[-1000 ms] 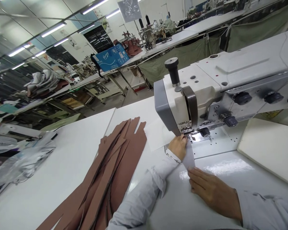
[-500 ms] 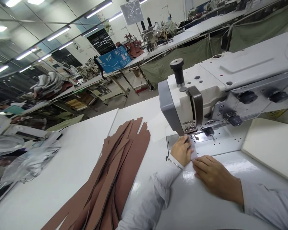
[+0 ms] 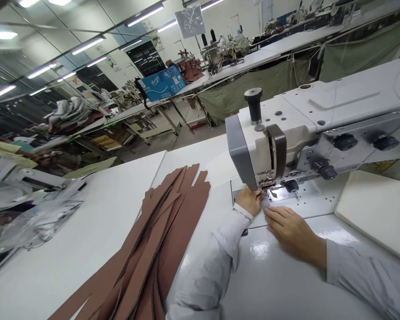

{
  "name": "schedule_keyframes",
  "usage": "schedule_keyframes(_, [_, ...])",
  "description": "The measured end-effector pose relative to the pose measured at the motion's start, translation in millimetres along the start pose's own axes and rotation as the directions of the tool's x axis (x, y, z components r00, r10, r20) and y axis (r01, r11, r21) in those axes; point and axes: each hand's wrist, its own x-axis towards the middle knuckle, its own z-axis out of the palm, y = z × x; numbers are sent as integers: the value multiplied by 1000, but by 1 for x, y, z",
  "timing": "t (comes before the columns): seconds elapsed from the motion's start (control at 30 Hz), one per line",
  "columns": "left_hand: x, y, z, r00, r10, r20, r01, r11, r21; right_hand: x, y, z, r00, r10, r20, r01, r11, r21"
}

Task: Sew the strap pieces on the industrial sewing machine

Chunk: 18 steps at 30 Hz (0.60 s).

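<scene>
A white industrial sewing machine [image 3: 320, 120] stands on the white table [image 3: 96, 222]. My left hand [image 3: 251, 201] sits curled at the presser foot [image 3: 266, 183], its fingers pressing the last bit of a thin white strip [image 3: 265, 203] against the machine bed. Just behind it, my right hand [image 3: 291, 229] lies flat with fingers stretched toward the needle, resting on the table and touching the strip's end. Most of the strip is hidden under the two hands. Both arms wear pale grey sleeves.
A fan of long brown strips [image 3: 160, 240] lies left of my arms. A cream pad [image 3: 376, 209] rests at the right. Crumpled plastic [image 3: 36, 222] sits at the table's left edge. Behind are other work tables, a blue box [image 3: 162, 82] and a second machine [image 3: 220, 51].
The white strip has fed forward under the presser foot and is now nearly all hidden. My right hand has slid up toward the needle, close behind the left.
</scene>
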Motion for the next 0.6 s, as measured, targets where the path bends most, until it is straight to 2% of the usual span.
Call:
schedule_keyframes(0.13, [0,0,0,999,3,-32,-2,1000,19,0,0,0,1000,22,-3,-22,1000,20])
schedule_keyframes(0.3, [-10,9,-5,994,-9,-110,18,997,81,0,-5,-7,995,66,-77,-58,993,105])
schedule_keyframes(0.4, [-16,17,-7,996,-8,-93,16,996,86,-2,-7,-8,991,60,-121,-42,988,148])
schedule_keyframes(0.6, [-17,30,-9,994,-91,-60,98,986,134,2,-9,-10,986,82,-144,-58,985,163])
